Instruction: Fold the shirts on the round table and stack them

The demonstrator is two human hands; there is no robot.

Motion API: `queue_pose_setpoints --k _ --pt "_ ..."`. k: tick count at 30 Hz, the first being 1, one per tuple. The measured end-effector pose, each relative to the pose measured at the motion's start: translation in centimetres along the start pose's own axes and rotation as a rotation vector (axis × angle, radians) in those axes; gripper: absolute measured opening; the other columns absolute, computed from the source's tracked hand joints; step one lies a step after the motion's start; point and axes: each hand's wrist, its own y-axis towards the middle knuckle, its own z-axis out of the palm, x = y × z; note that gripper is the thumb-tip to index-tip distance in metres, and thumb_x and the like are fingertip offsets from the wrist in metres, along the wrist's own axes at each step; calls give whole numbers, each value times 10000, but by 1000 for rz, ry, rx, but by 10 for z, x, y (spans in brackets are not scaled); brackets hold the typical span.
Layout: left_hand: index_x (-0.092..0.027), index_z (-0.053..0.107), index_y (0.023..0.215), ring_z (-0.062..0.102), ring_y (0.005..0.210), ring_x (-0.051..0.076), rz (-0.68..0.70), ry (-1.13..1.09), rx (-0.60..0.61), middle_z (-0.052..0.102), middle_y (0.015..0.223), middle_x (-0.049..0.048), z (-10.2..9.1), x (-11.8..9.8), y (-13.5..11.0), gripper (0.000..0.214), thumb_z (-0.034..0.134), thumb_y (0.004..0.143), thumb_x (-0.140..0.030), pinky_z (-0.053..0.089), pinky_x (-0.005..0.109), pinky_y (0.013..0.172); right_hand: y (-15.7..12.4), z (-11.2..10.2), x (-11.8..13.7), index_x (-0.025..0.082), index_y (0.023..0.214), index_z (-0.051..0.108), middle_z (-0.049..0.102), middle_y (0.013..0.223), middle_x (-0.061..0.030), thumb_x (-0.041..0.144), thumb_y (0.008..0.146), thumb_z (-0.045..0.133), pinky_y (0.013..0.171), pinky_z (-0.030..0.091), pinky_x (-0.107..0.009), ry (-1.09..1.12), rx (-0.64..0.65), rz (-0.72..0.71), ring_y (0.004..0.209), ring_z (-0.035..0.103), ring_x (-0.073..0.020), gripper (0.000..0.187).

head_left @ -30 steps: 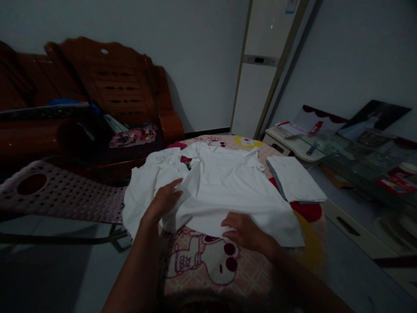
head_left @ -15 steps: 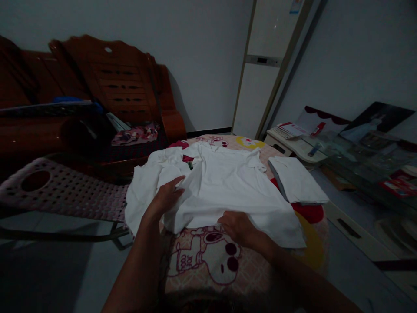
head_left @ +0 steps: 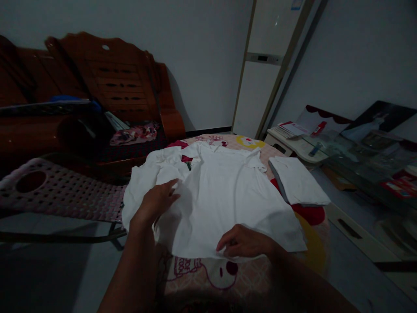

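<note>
Lying mostly fwd, touching both hands (head_left: 245,241), wht shirt (head_left: 224,195)

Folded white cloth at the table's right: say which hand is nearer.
Right. The right hand, at the near hem of the white shirt, is left of and below the folded white cloth in view. The left hand is farther left, at the shirt's left side.

Dim light leaves the pale wall (head_left: 208,65) greyish above a dark baseboard (head_left: 210,131). At left, a carved reddish-brown wooden settee (head_left: 120,78) stands beyond a woven lounge chair (head_left: 81,191). A tall white floor-standing air conditioner (head_left: 260,93) fills the corner. Right of the rounded, cloth-covered worktop (head_left: 254,282), a low white drawer cabinet (head_left: 337,217) sits on grey floor (head_left: 347,278).
</note>
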Motion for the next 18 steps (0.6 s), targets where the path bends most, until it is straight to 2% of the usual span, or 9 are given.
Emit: queue_pose_setpoints --k 2,5,7,11,14,18 --pt "-216 554 1402 686 999 281 32 3 -112 750 1033 89 -4 -14 6 574 594 849 -366 508 365 873 0 -6 2 142 1039 765 646 644 -4 243 800 676 507 419 -191 79 -42 42 552 554 -101 274" --pt "-194 524 1421 662 1091 254 212 -98 -197 699 1214 109 -3 -43 24 545 544 904 -368 488 366 951 1 -33 7 134 1021 748 639 633 -6 331 819 634 456 416 -193 139 -282 63 498 531 -95 305" --pt "-174 509 1429 650 1133 238 340 -165 -133 666 1293 117 5 -63 43 530 515 926 -343 473 361 991 1 -60 6 130 1009 736 643 644 -8 369 806 621 425 393 -181 102 -500 52 490 533 -94 333" --pt "-120 557 1377 609 1224 280 380 -115 57 628 1348 171 35 -90 82 485 531 918 -276 446 372 1037 1 -123 -11 123 994 720 651 657 -17 365 787 580 423 401 -184 -19 -909 78 475 541 -97 348" --pt "-88 526 1391 562 1288 296 330 -21 70 577 1398 207 59 -91 105 487 502 918 -204 419 380 1067 0 -167 -34 111 960 720 626 608 -20 328 789 550 464 417 -201 -135 -1176 194 465 533 -103 325" --pt "-36 463 1415 483 1356 318 272 67 -53 507 1445 253 87 -74 121 520 481 922 -199 357 420 1123 -2 -213 -56 120 995 717 656 643 -44 271 806 534 543 456 -240 -148 -1376 385 526 578 -138 303"
